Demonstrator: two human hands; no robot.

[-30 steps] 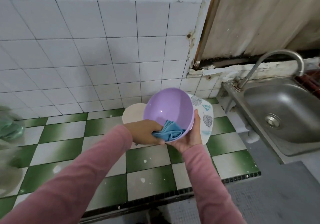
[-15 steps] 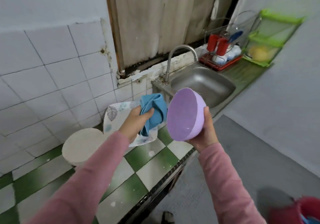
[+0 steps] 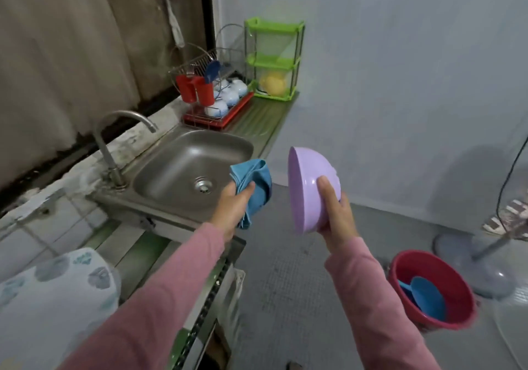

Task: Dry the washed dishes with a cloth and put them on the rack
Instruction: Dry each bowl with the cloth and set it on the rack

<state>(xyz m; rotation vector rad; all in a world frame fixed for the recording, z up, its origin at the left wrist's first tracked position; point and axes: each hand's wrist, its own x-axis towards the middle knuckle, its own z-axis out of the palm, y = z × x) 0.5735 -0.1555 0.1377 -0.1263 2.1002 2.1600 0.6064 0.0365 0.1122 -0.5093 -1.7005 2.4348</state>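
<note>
Holds a round purple plastic bowl (image 3: 307, 187) in the right hand (image 3: 338, 218), up in the air over the grey floor, right of the shiny steel sink (image 3: 177, 164). Tipped on its side, open mouth to the left, smooth and glossy. Thumb pressed on the outside, other fingers hidden. Squeezes a crumpled blue cloth (image 3: 254, 181) in the left hand (image 3: 231, 207), by the sink's near edge, apart from the bowl.

Behind the sink, a wire dish rack on a red tray (image 3: 228, 118), with red plastic cups (image 3: 194, 88) and white-and-blue small bowls (image 3: 228, 95) in it. Just beside it, a green plastic shelf (image 3: 271, 61) with something yellow (image 3: 274, 84) on the bottom level. On the floor, a red round bucket (image 3: 457, 307) with a blue plastic scoop (image 3: 425, 295) inside.
</note>
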